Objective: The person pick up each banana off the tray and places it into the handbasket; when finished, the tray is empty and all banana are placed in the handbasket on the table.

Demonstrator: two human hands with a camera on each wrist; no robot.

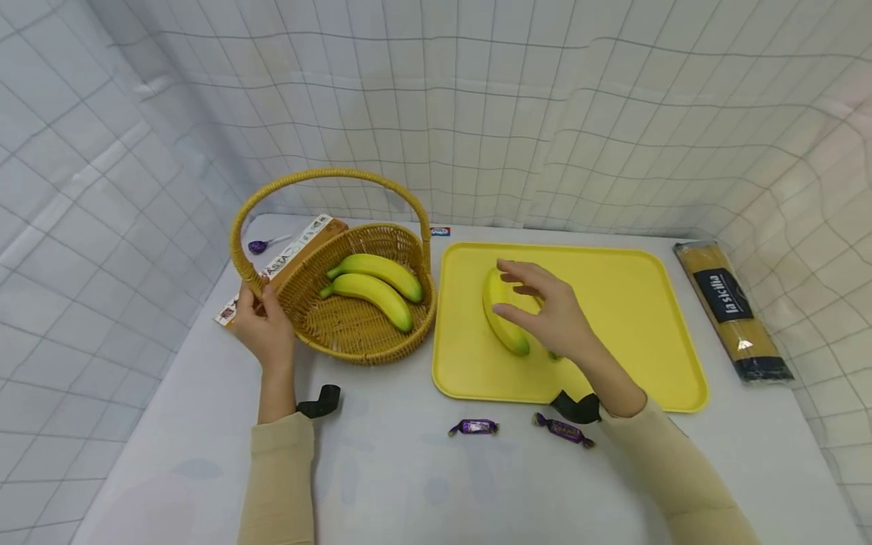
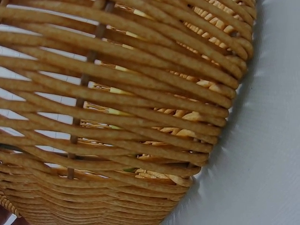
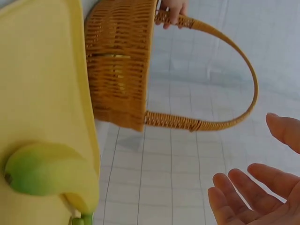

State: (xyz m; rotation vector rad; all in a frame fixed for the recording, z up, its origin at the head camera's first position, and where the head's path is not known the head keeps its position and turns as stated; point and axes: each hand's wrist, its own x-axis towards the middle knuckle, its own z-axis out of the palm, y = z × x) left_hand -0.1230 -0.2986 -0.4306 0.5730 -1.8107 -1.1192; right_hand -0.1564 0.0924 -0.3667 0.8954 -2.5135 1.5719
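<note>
Left hand (image 1: 262,327) gripping basket (image 1: 354,333) handle base, right hand (image 1: 555,314) open over banana (image 1: 502,327) on tray (image 1: 654,348), tray's right half bare, banana partly hidden.

A: What lies on the white surface (image 1: 409,484) apart from the fruit business?

B: A pasta packet (image 1: 731,309) at the far right edge, and a pasta box (image 1: 286,261) at the left. Two purple wrapped candies (image 1: 473,428) sit near the front edge.

A: Anything at the back?

B: A purple lollipop (image 1: 259,245), and a small red-blue item (image 1: 440,232) by the gridded curtain (image 1: 477,98).
</note>
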